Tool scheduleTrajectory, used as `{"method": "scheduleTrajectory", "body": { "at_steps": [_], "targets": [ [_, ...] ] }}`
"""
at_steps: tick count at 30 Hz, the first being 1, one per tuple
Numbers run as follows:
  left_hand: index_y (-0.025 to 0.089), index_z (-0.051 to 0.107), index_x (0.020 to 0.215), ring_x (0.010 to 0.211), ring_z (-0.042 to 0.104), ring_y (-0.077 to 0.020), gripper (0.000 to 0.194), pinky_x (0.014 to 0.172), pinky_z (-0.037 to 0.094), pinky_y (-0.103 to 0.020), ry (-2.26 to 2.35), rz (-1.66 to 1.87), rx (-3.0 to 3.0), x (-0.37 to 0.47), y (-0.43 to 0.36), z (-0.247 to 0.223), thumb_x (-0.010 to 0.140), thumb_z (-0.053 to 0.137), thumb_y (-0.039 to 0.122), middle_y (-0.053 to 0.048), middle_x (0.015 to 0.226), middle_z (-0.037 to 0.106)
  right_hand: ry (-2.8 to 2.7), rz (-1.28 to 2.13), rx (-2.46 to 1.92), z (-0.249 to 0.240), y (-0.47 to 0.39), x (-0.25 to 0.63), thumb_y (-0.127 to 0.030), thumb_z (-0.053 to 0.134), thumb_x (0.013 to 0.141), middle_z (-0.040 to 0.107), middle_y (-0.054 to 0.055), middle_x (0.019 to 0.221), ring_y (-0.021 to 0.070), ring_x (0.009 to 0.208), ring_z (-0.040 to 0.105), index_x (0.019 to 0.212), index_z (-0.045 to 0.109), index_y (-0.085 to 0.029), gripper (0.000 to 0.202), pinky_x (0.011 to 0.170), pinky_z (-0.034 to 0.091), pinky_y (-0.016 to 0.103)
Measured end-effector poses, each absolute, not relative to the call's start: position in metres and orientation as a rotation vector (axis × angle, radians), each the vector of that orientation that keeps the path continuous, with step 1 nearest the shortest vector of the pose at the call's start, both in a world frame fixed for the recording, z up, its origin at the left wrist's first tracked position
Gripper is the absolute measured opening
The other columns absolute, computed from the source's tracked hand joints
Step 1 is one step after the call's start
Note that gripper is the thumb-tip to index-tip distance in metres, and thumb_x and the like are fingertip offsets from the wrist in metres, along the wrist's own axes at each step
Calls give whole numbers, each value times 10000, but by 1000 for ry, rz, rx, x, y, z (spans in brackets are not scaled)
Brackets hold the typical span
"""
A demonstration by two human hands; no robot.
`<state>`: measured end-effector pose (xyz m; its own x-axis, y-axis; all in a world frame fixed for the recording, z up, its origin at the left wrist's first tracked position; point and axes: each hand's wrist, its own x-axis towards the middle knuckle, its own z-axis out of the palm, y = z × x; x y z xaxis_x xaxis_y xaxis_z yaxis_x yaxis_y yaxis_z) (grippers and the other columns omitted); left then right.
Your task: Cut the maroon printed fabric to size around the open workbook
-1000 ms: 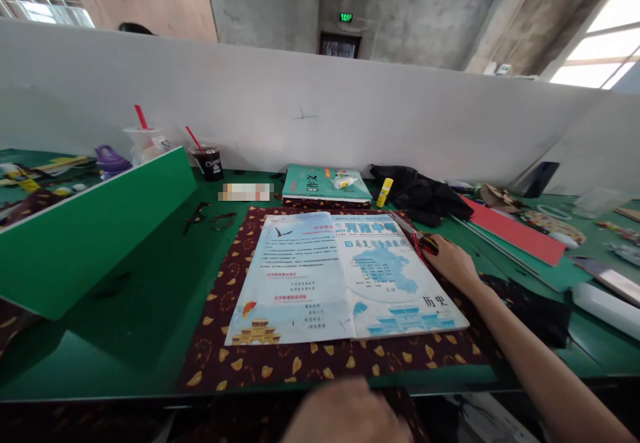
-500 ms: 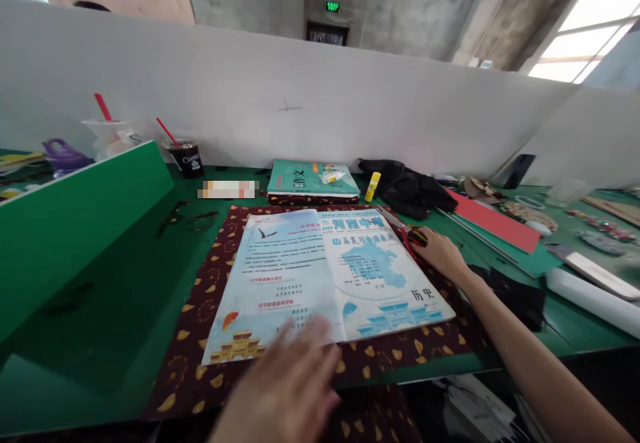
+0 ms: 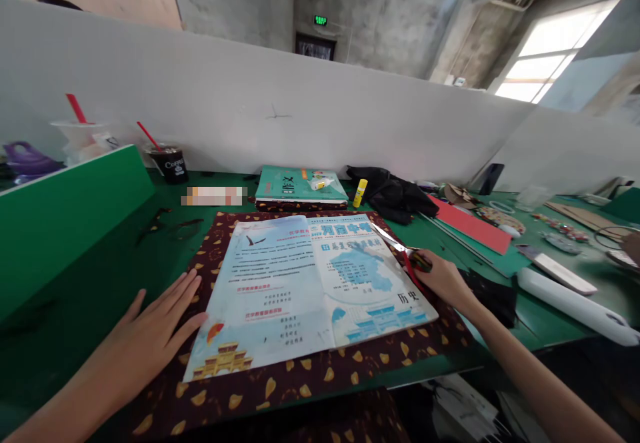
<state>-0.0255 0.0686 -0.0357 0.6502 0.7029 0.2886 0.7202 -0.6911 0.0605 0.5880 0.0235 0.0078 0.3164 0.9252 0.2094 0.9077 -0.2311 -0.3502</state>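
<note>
1. In the head view, a history workbook (image 3: 360,289) lies spread with its covers upward, spine near the middle, on a dark maroon leaf-print cloth (image 3: 285,386) over the green tabletop (image 3: 173,253)
2. The person's left hand (image 3: 145,336) is open, palm down and fingers spread, at the cloth's left border; its thumb tip reaches the workbook's left edge, though whether it presses on the paper cannot be told
3. The right hand (image 3: 443,279) is curled around the handles of the scissors (image 3: 400,247), beside the workbook's right edge, with the metal blades pointing away from the person; how far the blades are parted is hard to make out
4. The workbook looks light and floppy, with thin covers that would probably crease or tear if pulled by one corner; it is likely best taken with both hands, by the spine and an outer edge, or slid flat
5. The cloth appears soft and thin, apt to wrinkle or shift under a push, so a flat palm near its border should steady it better than a pinch
6. The scissors seem stiff and fairly light, with smooth blades that could slip or nick the paper; the loop handles, where the right hand has them, are the sensible place to hold
</note>
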Motion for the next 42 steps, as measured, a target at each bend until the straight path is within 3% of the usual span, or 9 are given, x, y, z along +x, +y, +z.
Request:
{"method": "scheduleTrajectory", "body": {
  "at_steps": [3,6,9,13,17,25,31,36,42],
  "targets": [
    [476,481,1400,1500,228,-302,632,1127,121,-784,-1194,-296,-2693,-16,64,-29,1003,54,234,38,1577,386,-1601,45,-2222,1,16,584,-354,552,795,769,68,1010,289,914,715,1063,667,-228,318,698,505,302],
    [370,496,1433,1466,312,-337,564,1160,184,-722,-1360,-305,-2596,-8,64,-27,1020,126,475,-54,1568,399,-1612,29,-2252,3,16,588,-376,570,786,771,65,988,297,897,716,1052,680,-240,318,689,498,306],
    [273,432,1489,1440,374,-344,675,1173,265,-646,-1599,-266,-2584,5,71,-14,971,228,655,-84,1569,391,-1607,-21,-2292,11,27,596,-456,568,812,771,81,963,312,894,712,1052,694,-239,347,682,486,318],
    [220,383,1514,1491,280,-288,659,1200,266,-544,-1737,-215,-2612,29,100,14,1000,191,586,-56,1600,337,-1619,-96,-2360,20,56,611,-472,539,835,764,127,934,355,900,703,1057,705,-214,378,682,473,358],
    [117,238,1557,1498,249,-321,686,1164,252,-630,-1778,-106,-2584,39,142,21,1001,142,508,-141,1618,241,-1627,-97,-2450,17,83,626,-535,555,823,750,179,834,389,830,702,995,734,-167,444,630,470,384],
    [224,268,1556,1513,198,-325,645,1169,91,-702,-1769,8,-2623,29,168,16,994,210,536,-86,1623,251,-1551,-103,-2578,-2,80,642,-696,465,837,740,208,821,394,711,692,987,725,-180,597,532,455,402],
    [169,222,1564,1532,116,-310,655,1185,70,-674,-1699,-29,-2604,42,125,25,1016,135,518,-94,1639,188,-1660,-35,-2577,-2,78,643,-605,442,897,744,227,959,391,881,709,1033,706,-155,539,650,472,396],
    [245,139,1572,1526,168,-265,657,1212,68,-617,-1616,-9,-2699,43,66,18,1012,103,586,-32,1642,181,-1768,-53,-2580,-1,79,637,-517,396,956,720,256,954,376,910,702,1048,674,-95,513,736,474,409],
    [341,76,1553,1521,187,-271,617,1197,36,-649,-1613,-5,-2760,29,64,8,1007,162,615,20,1642,152,-1861,-126,-2560,13,76,615,-364,479,922,690,279,897,430,910,684,794,677,-94,359,771,510,525]
  ]
}}
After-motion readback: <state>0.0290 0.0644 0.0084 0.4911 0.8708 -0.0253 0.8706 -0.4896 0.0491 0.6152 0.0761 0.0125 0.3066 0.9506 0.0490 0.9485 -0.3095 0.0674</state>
